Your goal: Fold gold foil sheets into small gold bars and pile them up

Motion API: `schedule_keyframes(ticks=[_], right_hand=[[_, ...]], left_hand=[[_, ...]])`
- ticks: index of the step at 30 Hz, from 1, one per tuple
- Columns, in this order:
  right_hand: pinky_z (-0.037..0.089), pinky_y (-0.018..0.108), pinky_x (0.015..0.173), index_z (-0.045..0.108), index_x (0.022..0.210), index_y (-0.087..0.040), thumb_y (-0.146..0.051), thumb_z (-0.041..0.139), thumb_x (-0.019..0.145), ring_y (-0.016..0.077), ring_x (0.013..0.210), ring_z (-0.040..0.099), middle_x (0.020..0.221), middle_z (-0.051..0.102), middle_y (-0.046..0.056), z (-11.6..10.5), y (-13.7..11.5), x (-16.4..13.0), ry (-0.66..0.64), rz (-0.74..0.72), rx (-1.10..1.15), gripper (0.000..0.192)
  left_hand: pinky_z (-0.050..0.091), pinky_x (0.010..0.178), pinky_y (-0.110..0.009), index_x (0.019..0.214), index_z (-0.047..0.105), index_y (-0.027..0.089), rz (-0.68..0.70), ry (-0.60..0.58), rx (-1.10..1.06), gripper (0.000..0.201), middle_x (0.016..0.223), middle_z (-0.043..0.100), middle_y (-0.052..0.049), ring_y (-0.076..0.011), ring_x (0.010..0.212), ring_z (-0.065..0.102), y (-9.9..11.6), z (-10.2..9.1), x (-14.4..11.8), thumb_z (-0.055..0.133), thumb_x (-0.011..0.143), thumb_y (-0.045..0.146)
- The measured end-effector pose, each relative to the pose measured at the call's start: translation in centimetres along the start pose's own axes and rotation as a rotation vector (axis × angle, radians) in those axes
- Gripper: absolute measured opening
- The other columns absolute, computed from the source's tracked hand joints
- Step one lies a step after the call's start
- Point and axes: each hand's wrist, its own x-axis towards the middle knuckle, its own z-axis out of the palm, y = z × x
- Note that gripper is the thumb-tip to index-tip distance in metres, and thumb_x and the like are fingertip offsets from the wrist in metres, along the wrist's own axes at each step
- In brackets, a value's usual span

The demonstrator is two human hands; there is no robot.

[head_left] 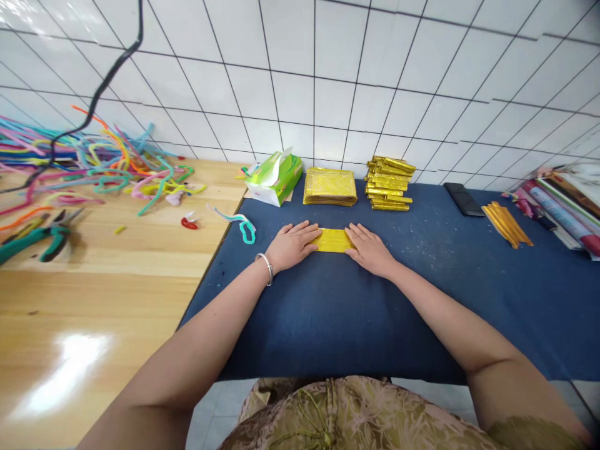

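A folded sheet of gold foil paper point(334, 240) lies flat on the dark blue cloth in front of me. My left hand point(294, 245) rests on its left end with the fingers stretched out, a silver bangle on the wrist. On its right end my right hand point(369, 247) lies flat, fingers extended. Both palms hide the ends of the paper. Behind it stands a stack of flat gold foil sheets point(330, 186), and to the right of that a pile of narrow folded gold strips point(388, 183).
A green tissue box point(275, 177) stands behind my left hand. Pliers point(42, 240) and many coloured pipe cleaners point(112, 162) lie on the wooden table point(140, 300). Rightward are a black phone point(463, 199), several orange-gold strips point(507, 224) and a pile of books point(567, 209). A tiled wall rises behind.
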Motion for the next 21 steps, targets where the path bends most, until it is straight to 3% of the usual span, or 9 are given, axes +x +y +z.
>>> schedule_keyframes(ticks=[8,21], right_hand=[[0.023,0.047,0.112,0.023,0.147,-0.021,-0.052,0.042,0.087,0.0271,0.142,0.020,0.154,0.024,0.008,-0.2,2.2,0.6,-0.059,-0.028,0.087,0.070],[0.028,0.045,0.109,0.032,0.144,-0.021,-0.052,0.057,0.078,0.0281,0.134,0.034,0.146,0.038,0.009,-1.0,4.1,0.8,0.001,-0.045,0.244,0.076]], left_hand=[[0.021,0.113,-0.041,0.144,0.030,0.027,-0.070,0.014,0.006,0.062,0.152,0.029,-0.003,-0.0211,0.141,0.024,-1.1,0.5,0.2,0.040,0.090,0.054],[0.021,0.113,-0.040,0.142,0.033,0.026,-0.075,0.004,-0.053,0.064,0.151,0.031,-0.004,-0.0208,0.140,0.026,-2.1,0.8,0.5,0.044,0.087,0.057]])
